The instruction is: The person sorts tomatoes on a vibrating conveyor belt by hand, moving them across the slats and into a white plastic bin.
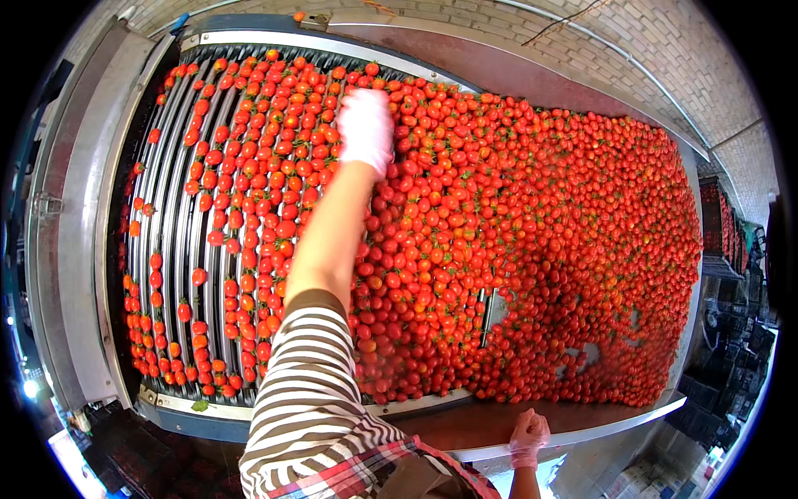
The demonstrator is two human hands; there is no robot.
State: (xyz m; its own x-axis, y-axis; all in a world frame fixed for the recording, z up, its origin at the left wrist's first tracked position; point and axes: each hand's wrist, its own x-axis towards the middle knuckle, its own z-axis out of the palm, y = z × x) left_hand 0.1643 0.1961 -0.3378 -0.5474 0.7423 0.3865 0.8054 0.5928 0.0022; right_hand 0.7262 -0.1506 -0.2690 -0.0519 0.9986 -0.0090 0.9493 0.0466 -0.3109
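My left hand (366, 132), in a pale thin glove, is stretched far over the cherry tomatoes (461, 187). It is blurred, and the striped sleeve and forearm cross the roller conveyor (206, 249). The fingers seem curled, but what they may hold is hidden. Down at the near side wall (580, 419), my right hand (530, 430) is also gloved, with its fingers curled beside the metal rim. Whether anything is inside it does not show. Red and orange tomatoes, many with green stalks, lie thick on the right and sparser on the rollers at left.
A metal guard (75, 249) borders the conveyor's left end. The far side wall (424, 53) runs below a brick wall (623, 37). Dark crates (717, 368) stand beyond the right end. A green leaf (199, 406) lies on the near rail.
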